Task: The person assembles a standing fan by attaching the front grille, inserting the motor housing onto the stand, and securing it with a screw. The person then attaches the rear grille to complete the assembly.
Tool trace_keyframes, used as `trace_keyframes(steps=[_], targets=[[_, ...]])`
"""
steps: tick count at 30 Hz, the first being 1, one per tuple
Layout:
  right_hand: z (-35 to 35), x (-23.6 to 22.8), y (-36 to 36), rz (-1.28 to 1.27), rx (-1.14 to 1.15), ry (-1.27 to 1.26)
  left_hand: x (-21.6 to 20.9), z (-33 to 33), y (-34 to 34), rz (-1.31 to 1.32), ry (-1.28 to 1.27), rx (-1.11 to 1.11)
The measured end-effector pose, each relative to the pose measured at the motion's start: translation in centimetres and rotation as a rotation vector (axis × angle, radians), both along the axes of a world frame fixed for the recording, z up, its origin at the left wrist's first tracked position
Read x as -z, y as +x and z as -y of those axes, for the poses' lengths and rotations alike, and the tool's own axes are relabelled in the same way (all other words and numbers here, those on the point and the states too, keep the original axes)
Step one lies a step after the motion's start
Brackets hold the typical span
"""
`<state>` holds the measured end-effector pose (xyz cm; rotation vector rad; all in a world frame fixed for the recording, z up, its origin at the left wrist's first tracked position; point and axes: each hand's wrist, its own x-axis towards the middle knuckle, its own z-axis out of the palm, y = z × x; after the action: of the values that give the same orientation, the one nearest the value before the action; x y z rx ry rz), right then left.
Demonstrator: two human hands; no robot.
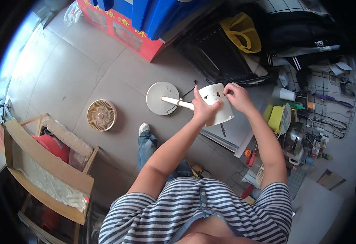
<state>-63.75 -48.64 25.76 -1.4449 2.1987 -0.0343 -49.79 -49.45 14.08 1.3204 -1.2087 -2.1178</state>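
My left hand [204,110] is wrapped round the lower side of a white fan's drum-shaped housing [224,107], thumb across its wall. The housing lies tilted, with dark holes in its face. A white pole [178,102] joins it to a round white base [155,101], and a dark cord hangs by the pole. At the housing's right upper edge, my right hand [238,99] is closed in a pinch; what its fingertips hold, if anything, is too small to make out. Below the housing a thin dark rod [222,129] shows.
A round beige fan grille [101,115] lies on the tiled floor at left. Nearer stands a wooden frame [48,158] with a red object inside. A red box [125,34] stands at the far side. To the right, a grey surface [243,126] adjoins cluttered tools, cables and a yellow-green container [276,118].
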Motion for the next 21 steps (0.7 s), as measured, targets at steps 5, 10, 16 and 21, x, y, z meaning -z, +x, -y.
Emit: trace_keyframes(steps=[5, 10, 16, 21], targets=[[0.4, -1.1, -0.4, 0.007, -0.092, -0.069, 0.1, 0.2, 0.0, -0.039, 0.058, 0.0], [1.7, -0.3, 0.4, -0.296, 0.125, 0.258, 0.1, 0.2, -0.2, -0.058, 0.116, 0.002], [0.4, 0.4, 0.3, -0.023, 0.114, -0.053, 0.1, 0.2, -0.3, 0.007, 0.037, -0.011], [0.5, 1.3, -0.2, -0.021, 0.259, 0.107, -0.3, 0.2, -0.1, 0.037, 0.043, 0.021]])
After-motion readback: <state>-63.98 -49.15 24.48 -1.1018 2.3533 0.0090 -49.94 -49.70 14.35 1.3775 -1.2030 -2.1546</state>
